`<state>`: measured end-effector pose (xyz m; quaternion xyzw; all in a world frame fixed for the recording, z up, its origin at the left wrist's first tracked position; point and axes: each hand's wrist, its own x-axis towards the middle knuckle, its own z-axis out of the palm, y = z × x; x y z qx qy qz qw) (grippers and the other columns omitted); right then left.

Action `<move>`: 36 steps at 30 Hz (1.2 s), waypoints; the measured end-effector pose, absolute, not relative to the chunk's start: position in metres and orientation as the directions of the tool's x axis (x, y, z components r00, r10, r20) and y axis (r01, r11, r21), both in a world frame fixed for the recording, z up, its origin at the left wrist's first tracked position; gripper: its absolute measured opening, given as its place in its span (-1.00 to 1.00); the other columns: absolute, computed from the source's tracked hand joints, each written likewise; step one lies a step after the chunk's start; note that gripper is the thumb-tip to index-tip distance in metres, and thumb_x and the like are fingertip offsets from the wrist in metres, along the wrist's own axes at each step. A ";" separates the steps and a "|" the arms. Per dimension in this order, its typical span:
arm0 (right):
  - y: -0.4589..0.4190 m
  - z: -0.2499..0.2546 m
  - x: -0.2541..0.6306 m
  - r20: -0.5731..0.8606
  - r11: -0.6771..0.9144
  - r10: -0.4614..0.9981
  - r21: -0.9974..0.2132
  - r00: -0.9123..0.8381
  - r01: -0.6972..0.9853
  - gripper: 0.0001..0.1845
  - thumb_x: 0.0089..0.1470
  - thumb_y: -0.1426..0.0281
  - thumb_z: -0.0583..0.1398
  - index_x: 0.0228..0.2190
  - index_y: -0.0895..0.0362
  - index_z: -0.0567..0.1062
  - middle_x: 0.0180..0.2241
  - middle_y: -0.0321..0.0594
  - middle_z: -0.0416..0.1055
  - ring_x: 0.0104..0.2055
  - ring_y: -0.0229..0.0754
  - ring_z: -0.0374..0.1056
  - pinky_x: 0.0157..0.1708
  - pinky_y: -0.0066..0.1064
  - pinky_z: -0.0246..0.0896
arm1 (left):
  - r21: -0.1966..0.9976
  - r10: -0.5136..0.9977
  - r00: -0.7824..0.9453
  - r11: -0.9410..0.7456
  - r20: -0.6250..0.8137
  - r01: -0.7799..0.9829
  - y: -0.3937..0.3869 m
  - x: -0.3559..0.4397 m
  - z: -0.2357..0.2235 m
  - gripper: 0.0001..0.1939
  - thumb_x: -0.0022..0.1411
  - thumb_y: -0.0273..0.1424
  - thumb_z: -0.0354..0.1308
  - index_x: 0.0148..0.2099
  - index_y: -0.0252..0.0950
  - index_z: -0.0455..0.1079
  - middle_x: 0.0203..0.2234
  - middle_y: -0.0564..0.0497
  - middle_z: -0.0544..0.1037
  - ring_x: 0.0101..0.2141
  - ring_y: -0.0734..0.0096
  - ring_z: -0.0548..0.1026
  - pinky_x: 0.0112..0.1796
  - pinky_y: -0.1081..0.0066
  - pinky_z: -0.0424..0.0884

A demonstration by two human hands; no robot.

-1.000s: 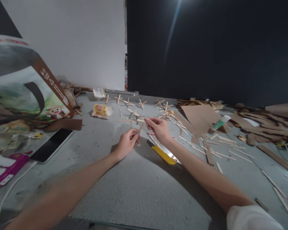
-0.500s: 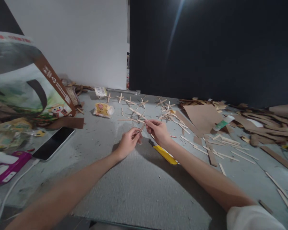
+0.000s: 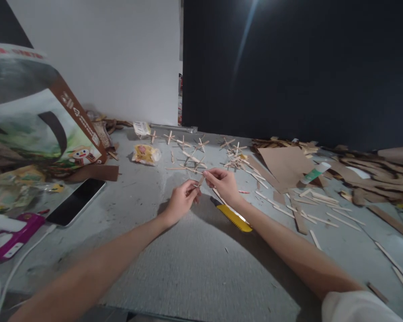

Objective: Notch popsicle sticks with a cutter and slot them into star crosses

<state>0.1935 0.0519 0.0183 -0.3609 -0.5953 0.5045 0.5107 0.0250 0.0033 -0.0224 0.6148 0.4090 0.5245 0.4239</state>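
Note:
My left hand (image 3: 181,203) is closed in a pinch on a short wooden craft stick (image 3: 201,180) above the middle of the table. From the other side, the fingertips of my right hand (image 3: 224,187) pinch the stick's upper end. Part of the stick is hidden by the fingers. Just below my right hand lies a yellow utility knife (image 3: 233,217). Beyond both hands stand several star-like pieces made of crossed sticks (image 3: 192,157), with more sticks (image 3: 235,157) heaped to their right.
Loose craft sticks (image 3: 319,199), brown cardboard (image 3: 282,165) and a glue stick (image 3: 315,172) spread over the right side. On the left are a phone (image 3: 76,202), a purple device (image 3: 15,237) with a white cable and a large printed bag (image 3: 30,116). A yellow packet (image 3: 146,154) lies farther back.
The view has shifted very slightly. Both hands stay together around the craft stick, with only a small movement of the fingers.

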 end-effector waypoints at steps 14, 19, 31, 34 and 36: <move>0.047 0.013 0.190 0.217 0.203 0.959 -0.975 -0.182 -0.093 -0.43 -0.04 -0.18 0.39 -0.44 0.10 0.56 -0.61 -0.33 0.36 -0.59 -0.30 0.13 -0.54 -0.39 0.09 | 0.975 0.968 0.152 -0.180 0.198 -0.128 -0.001 0.026 -0.013 -0.36 0.23 -0.03 0.38 0.15 -0.29 0.28 -0.51 0.09 0.60 -0.54 0.38 0.59 -0.42 0.38 0.51; 0.043 0.013 0.188 0.206 0.187 0.958 -0.976 -0.198 -0.112 -0.44 -0.03 -0.17 0.39 -0.40 0.09 0.55 -0.58 -0.31 0.40 -0.56 -0.28 0.19 -0.51 -0.38 0.15 | 0.975 0.968 0.151 -0.182 0.201 -0.130 -0.002 0.027 -0.012 -0.36 0.23 -0.08 0.38 0.17 -0.26 0.22 -0.51 0.12 0.60 -0.55 0.39 0.57 -0.42 0.37 0.51; 0.049 0.020 0.193 0.110 0.115 0.892 -0.993 -0.438 -0.015 -0.41 -0.12 -0.15 0.45 -0.54 0.10 0.47 -0.65 -0.33 0.39 -0.61 -0.32 0.18 -0.57 -0.43 0.06 | 0.968 0.972 0.108 -0.189 0.208 -0.166 0.001 0.026 -0.011 -0.45 0.22 -0.10 0.39 -0.10 -0.17 0.07 -0.53 0.15 0.62 -0.60 0.46 0.54 -0.49 0.45 0.41; 0.048 0.019 0.192 0.140 0.145 0.895 -0.989 -0.423 -0.020 -0.43 -0.09 -0.14 0.44 -0.52 0.09 0.48 -0.62 -0.32 0.42 -0.60 -0.32 0.18 -0.55 -0.41 0.10 | 0.967 0.974 0.092 -0.189 0.206 -0.169 0.002 0.026 -0.012 -0.43 0.20 -0.08 0.40 -0.10 -0.16 0.05 -0.52 0.15 0.62 -0.58 0.46 0.56 -0.46 0.45 0.44; 0.048 0.019 0.192 0.139 0.149 0.892 -0.989 -0.429 -0.010 -0.44 -0.07 -0.14 0.42 -0.51 0.10 0.49 -0.60 -0.29 0.44 -0.59 -0.32 0.18 -0.54 -0.40 0.10 | 0.967 0.976 0.078 -0.186 0.202 -0.171 0.003 0.025 -0.013 -0.40 0.19 -0.07 0.41 -0.09 -0.16 0.05 -0.50 0.13 0.63 -0.57 0.42 0.58 -0.45 0.43 0.46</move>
